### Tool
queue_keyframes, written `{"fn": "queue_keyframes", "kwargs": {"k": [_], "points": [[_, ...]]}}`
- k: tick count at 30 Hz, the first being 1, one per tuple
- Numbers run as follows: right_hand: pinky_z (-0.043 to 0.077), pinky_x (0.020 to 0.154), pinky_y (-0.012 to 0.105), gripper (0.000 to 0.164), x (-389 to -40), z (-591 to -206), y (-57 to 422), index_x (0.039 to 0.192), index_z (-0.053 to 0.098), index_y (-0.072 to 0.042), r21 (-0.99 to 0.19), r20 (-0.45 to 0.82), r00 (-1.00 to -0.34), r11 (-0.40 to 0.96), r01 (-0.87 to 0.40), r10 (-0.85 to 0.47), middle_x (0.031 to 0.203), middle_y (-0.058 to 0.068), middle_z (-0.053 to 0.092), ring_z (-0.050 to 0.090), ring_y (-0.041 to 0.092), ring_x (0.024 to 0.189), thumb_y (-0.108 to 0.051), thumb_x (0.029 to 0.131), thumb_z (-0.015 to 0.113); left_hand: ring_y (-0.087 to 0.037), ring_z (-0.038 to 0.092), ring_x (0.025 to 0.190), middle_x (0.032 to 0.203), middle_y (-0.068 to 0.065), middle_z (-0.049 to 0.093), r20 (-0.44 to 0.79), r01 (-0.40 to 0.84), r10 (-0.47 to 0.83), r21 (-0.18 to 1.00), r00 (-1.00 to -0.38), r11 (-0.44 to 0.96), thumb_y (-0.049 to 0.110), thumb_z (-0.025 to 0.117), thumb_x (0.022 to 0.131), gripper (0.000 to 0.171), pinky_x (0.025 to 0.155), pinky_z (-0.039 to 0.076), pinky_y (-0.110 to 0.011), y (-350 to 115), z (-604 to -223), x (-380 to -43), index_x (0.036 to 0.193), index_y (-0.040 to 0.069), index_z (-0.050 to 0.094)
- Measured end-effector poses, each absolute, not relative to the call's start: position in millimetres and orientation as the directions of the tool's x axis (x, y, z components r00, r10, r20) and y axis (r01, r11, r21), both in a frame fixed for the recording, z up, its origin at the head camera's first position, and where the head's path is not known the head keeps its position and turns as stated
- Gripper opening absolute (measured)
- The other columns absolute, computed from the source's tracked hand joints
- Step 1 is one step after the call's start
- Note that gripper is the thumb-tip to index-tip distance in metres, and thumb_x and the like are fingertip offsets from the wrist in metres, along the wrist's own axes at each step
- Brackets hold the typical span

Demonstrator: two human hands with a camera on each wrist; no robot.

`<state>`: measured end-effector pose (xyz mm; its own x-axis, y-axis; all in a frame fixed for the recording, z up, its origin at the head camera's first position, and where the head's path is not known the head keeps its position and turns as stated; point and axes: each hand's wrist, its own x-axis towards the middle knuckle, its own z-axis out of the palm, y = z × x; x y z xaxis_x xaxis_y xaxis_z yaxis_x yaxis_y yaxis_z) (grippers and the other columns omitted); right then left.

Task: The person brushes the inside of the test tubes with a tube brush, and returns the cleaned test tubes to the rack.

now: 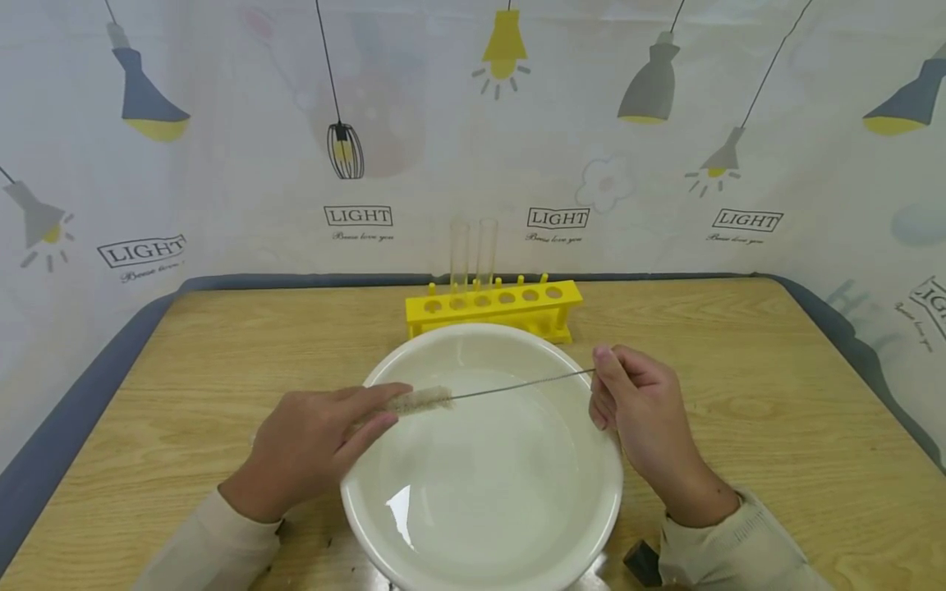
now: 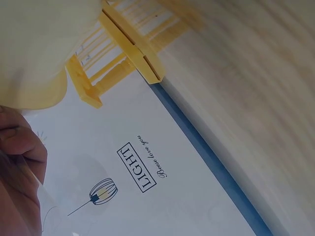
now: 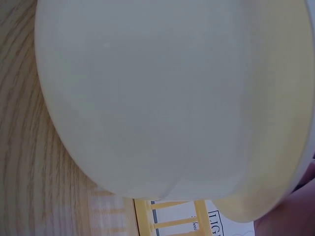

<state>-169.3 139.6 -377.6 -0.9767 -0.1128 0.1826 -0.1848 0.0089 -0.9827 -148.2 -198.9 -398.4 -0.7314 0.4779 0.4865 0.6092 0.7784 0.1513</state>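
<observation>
- A pale backdrop [image 1: 458,139] printed with lamps and "LIGHT" runs behind everything, cut off at the frame edges.
- The left hand [image 1: 306,435] comes in from a light sleeve [image 1: 214,546]; its fingers close on the bristled end of the brush [image 1: 421,400], thumb below and forefinger above. The brush's left tip is hidden inside the grasp. In the left wrist view a faint clear edge shows by this hand; what it belongs to cannot be told.
- The brush lies above the basin [image 1: 473,349], bristles to the left, its thin wire stem rising slightly to the right.
- The white basin's near rim is cut off by the bottom of the head view. A bright reflection shows inside, but how much liquid it holds is hard to make out.
- Behind the basin stands a yellow rack [image 1: 493,308], its lower front partly covered by the rim. Two clear tubes [image 1: 460,258] stand upright in it, faint against the backdrop.
- The right hand [image 1: 643,410] pinches the stem's far end between thumb and forefinger, the other fingers curled; the wire's very end is covered.
- Beside the right cuff, a dark object [image 1: 643,564] sits partly hidden and unidentifiable on the wooden bench [image 1: 776,394].
</observation>
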Motion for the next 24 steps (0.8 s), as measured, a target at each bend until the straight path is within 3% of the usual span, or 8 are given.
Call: {"fn": "queue_keyframes", "kwargs": {"k": [7, 11, 16, 24], "points": [[0.038, 0.044, 0.032, 0.041, -169.2, -379.1, 138.4, 0.064, 0.037, -0.002, -0.984, 0.175, -0.977, 0.018, -0.178, -0.12, 0.053, 0.003, 0.033, 0.033, 0.021, 0.046, -0.026, 0.096, 0.047, 0.001, 0.051, 0.054, 0.099, 0.01, 0.07, 0.493, 0.61, 0.479, 0.142, -0.727, 0.779, 0.036, 0.058, 0.088, 0.036, 0.048, 0.041, -0.02, -198.6, -398.1, -148.6, 0.123, 0.037, 0.056], [0.041, 0.046, 0.031, 0.038, -167.8, -381.6, 137.2, 0.069, 0.047, 0.001, -0.977, 0.17, -0.976, 0.107, -0.185, -0.135, 0.051, 0.002, 0.035, 0.037, 0.021, 0.046, -0.027, 0.096, 0.047, 0.0, 0.055, 0.058, 0.1, 0.011, 0.069, 0.494, 0.617, 0.483, 0.148, -0.723, 0.773, 0.036, 0.058, 0.088, 0.036, 0.05, 0.044, -0.022, -198.2, -397.3, -148.4, 0.123, 0.036, 0.056], [0.045, 0.049, 0.031, 0.035, -165.7, -383.9, 135.8, 0.073, 0.054, -0.003, -0.952, 0.169, -0.975, 0.232, -0.199, -0.143, 0.05, 0.004, 0.039, 0.043, 0.023, 0.047, -0.029, 0.095, 0.048, 0.0, 0.059, 0.061, 0.101, 0.011, 0.069, 0.498, 0.625, 0.487, 0.152, -0.717, 0.765, 0.036, 0.058, 0.088, 0.036, 0.052, 0.046, -0.023, -197.9, -397.0, -148.5, 0.124, 0.036, 0.056], [0.04, 0.047, 0.028, 0.032, -164.8, -382.8, 132.7, 0.072, 0.059, -0.008, -0.923, 0.162, -0.977, 0.328, -0.199, -0.138, 0.051, 0.007, 0.045, 0.046, 0.018, 0.049, -0.032, 0.092, 0.054, 0.001, 0.053, 0.055, 0.094, 0.011, 0.07, 0.494, 0.625, 0.496, 0.13, -0.714, 0.77, 0.037, 0.058, 0.087, 0.035, 0.05, 0.043, -0.021, -196.6, -396.1, -147.3, 0.122, 0.037, 0.057]]}}
